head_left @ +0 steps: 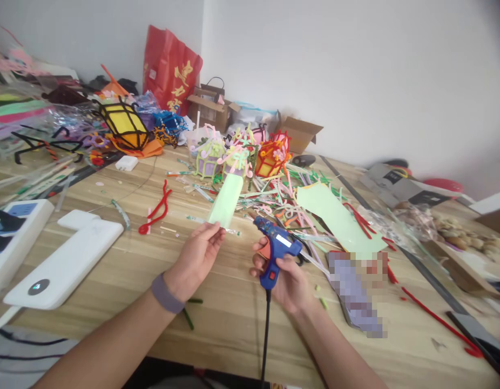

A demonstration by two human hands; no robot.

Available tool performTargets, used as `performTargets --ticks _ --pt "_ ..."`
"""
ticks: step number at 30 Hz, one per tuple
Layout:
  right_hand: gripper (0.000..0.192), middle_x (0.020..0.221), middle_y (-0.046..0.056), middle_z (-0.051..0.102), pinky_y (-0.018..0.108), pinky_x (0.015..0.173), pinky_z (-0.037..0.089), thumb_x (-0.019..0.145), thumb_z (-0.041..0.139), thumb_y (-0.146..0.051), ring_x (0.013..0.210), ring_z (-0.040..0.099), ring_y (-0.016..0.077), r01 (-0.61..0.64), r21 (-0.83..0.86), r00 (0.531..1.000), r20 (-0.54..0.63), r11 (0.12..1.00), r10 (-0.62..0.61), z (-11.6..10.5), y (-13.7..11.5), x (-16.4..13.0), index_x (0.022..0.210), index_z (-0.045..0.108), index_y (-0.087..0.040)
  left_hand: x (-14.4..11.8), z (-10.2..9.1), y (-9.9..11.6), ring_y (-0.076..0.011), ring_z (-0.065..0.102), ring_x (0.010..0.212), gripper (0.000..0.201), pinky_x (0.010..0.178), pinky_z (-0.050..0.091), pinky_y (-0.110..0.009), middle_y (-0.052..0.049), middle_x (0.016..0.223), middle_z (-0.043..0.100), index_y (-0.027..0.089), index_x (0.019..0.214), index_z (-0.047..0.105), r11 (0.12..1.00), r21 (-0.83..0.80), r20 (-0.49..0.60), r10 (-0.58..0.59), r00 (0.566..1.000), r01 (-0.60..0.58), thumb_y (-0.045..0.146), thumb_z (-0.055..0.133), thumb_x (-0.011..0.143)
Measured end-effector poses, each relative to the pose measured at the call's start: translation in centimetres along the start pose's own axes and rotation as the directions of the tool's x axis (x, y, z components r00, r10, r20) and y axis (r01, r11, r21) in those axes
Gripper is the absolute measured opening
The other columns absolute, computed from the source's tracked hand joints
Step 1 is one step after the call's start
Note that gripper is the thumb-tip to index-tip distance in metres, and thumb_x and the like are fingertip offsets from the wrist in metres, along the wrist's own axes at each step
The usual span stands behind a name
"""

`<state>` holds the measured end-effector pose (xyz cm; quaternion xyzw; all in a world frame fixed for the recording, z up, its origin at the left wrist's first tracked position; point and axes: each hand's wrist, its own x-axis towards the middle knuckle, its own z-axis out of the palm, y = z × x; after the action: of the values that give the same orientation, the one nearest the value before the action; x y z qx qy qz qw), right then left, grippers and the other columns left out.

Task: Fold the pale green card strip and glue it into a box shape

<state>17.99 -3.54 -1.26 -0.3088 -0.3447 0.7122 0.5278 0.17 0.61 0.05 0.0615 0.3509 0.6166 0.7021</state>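
My left hand (199, 256) pinches the near end of a pale green paper strip (227, 200), which stands tilted away over the table. Closed around a blue hot glue gun (277, 248) is my right hand (288, 278), with fingers at its orange trigger. The gun's nozzle points up and left, a little apart from the paper strip. From its back sticks a clear glue stick, and a black cord hangs from its handle. Just beyond the strip stand small lanterns made of pipe cleaners, one purple and green (210, 156) and one red and orange (271, 156).
A white power bank (63, 259) and a power strip (21, 237) lie at left. Pipe cleaner scraps and a light green sheet (339, 216) cover the right middle, near a blurred-out phone (353, 297). A yellow lantern (124, 125), red bag (171, 70) and cardboard boxes (301, 133) stand behind.
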Motion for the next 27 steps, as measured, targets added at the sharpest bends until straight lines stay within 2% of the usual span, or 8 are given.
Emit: performTargets --ticks 4,8,13,17,20,23,25,27 --pt "0.054 0.120 0.004 0.065 0.036 0.077 0.057 0.059 0.075 -0.017 0.078 0.059 0.0131 -0.003 0.003 0.998 0.058 1.000 0.002 -0.1 -0.8 -0.5 0.109 0.061 -0.028 0.5 -0.3 0.3 -0.0068 0.062 0.056 0.024 0.058 0.054 -0.015 -0.001 0.062 0.063 0.012 0.066 0.060 0.998 -0.033 -0.023 0.045 0.999 -0.046 -0.004 0.054 0.083" --pt "0.062 0.127 0.003 0.062 0.042 0.083 0.056 0.059 0.076 -0.015 0.080 0.059 0.0130 0.009 -0.036 0.997 0.075 0.999 -0.006 0.1 -1.0 -0.9 0.116 0.058 -0.031 0.7 -0.4 0.2 -0.0072 0.062 0.056 0.023 0.058 0.054 -0.016 -0.001 0.063 0.063 0.012 0.067 0.060 0.997 -0.043 -0.017 0.056 0.998 -0.056 -0.004 0.055 0.083" --pt "0.058 0.127 0.007 0.063 0.046 0.084 0.055 0.065 0.075 -0.019 0.078 0.063 0.0147 0.004 -0.097 0.999 0.052 0.995 0.001 0.6 -0.8 -1.2 0.118 0.058 -0.029 0.6 -0.3 0.2 -0.0076 0.061 0.056 0.022 0.057 0.054 -0.016 -0.001 0.062 0.063 0.012 0.068 0.059 0.998 -0.044 -0.010 0.046 0.999 -0.047 -0.003 0.054 0.083" --pt "0.052 0.129 0.010 0.062 0.043 0.084 0.054 0.067 0.074 -0.020 0.081 0.067 0.0172 -0.015 -0.150 0.997 0.069 0.989 0.025 0.5 -0.5 -1.0 0.117 0.060 -0.026 0.7 -0.3 0.2 -0.0081 0.062 0.056 0.021 0.056 0.054 -0.017 -0.002 0.062 0.063 0.012 0.069 0.059 0.999 -0.038 -0.002 0.028 1.000 -0.028 -0.002 0.053 0.084" --pt "0.042 0.117 0.010 0.067 0.033 0.067 0.057 0.066 0.075 -0.022 0.076 0.065 0.0164 -0.016 -0.160 0.997 0.071 0.987 0.027 0.5 -0.4 -0.8 0.107 0.065 -0.023 0.8 -0.4 0.1 -0.0082 0.062 0.057 0.022 0.057 0.053 -0.017 -0.002 0.063 0.063 0.012 0.069 0.059 0.999 -0.042 0.007 0.025 1.000 -0.024 -0.002 0.053 0.084" --pt "0.028 0.090 0.007 0.070 0.019 0.041 0.047 0.068 0.076 -0.029 0.061 0.058 0.0120 -0.026 -0.160 1.000 -0.012 0.987 0.025 0.5 -0.2 -0.5 0.093 0.069 -0.019 0.8 -0.5 0.0 -0.0088 0.063 0.059 0.022 0.059 0.053 -0.018 -0.002 0.065 0.064 0.013 0.068 0.058 0.999 -0.047 0.015 0.018 1.000 -0.018 -0.002 0.053 0.084" --pt "0.026 0.076 0.004 0.067 0.015 0.034 0.039 0.067 0.078 -0.034 0.055 0.053 0.0098 -0.039 -0.168 0.996 -0.088 0.985 0.025 0.6 -0.1 -0.3 0.085 0.069 -0.018 0.8 -0.5 -0.1 -0.0094 0.064 0.061 0.022 0.062 0.054 -0.019 -0.003 0.067 0.065 0.013 0.068 0.058 0.999 -0.050 0.017 0.012 1.000 -0.012 -0.002 0.053 0.085" --pt "0.029 0.070 0.002 0.064 0.014 0.032 0.037 0.063 0.081 -0.037 0.053 0.051 0.0091 -0.052 -0.190 0.989 -0.144 0.980 0.025 0.6 0.1 -0.2 0.078 0.069 -0.016 0.8 -0.5 -0.1 -0.0097 0.064 0.062 0.022 0.064 0.054 -0.020 -0.003 0.069 0.066 0.013 0.069 0.059 0.999 -0.048 0.015 0.004 1.000 -0.004 -0.001 0.053 0.085"
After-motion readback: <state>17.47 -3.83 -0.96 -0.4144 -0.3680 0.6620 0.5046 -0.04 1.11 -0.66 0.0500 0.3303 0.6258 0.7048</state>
